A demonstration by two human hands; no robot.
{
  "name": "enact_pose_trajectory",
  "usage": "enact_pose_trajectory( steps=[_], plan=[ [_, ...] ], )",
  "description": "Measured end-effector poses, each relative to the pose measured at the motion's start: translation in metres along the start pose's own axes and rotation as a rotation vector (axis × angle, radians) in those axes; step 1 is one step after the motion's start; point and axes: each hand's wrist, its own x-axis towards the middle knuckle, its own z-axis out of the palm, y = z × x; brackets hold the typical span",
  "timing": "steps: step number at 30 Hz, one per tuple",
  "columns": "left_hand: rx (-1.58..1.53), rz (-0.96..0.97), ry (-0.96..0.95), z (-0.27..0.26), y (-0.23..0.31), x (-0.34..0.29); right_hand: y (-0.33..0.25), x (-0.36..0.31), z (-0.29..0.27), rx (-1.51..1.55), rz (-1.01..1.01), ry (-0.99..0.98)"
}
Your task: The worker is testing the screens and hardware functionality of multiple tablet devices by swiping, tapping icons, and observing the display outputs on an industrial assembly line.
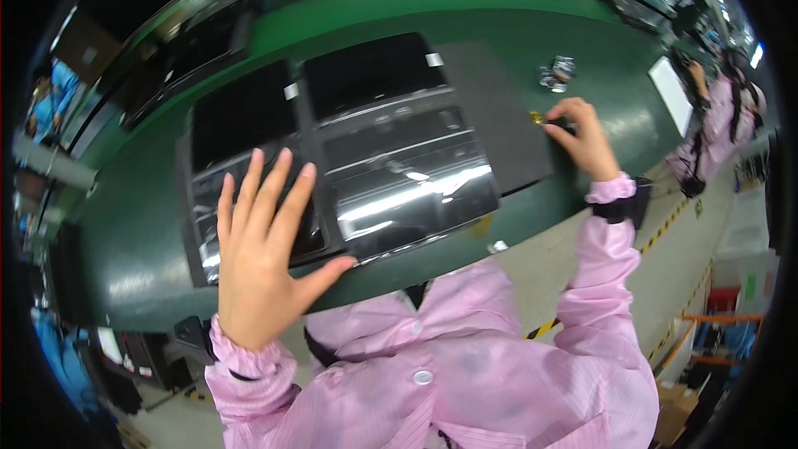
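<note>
My left hand [262, 249] is spread flat, fingers apart, over the near part of the left black glossy panel [245, 112]. Whether its fingertips press on the surface I cannot tell. To its right lies a second black panel [374, 75], whose near half is covered by a shiny clear film [407, 183]. At the right side of the dark grey mat [499, 116] under the panels, my right hand [586, 137] pinches a small yellow piece [536, 117] between thumb and fingertips. Its exact kind is too small to make out.
A crumpled clear-and-silver bit [559, 73] lies on the green table [615, 41] beyond my right hand. Another dark panel [204, 46] is at the far left. A white sheet [670, 93] sits at the right edge, near a person in pink [725, 129].
</note>
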Motion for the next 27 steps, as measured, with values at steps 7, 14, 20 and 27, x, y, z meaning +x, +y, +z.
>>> enact_pose_trajectory(
  steps=[7,14,20,27],
  plan=[
    [0.086,-0.081,0.031,0.031,-0.030,-0.048,-0.061,-0.008,0.001,0.514,0.195,0.101],
    [-0.006,-0.103,0.096,0.025,-0.017,-0.062,-0.205,-0.086,0.047,0.638,-0.252,-0.093],
    [-0.011,0.091,0.047,0.029,-0.034,-0.064,-0.242,-0.106,0.102,0.593,-0.785,-0.097],
    [0.028,0.101,0.126,0.041,-0.035,-0.065,-0.249,-0.099,0.122,0.449,-0.887,0.011]
  ],
)
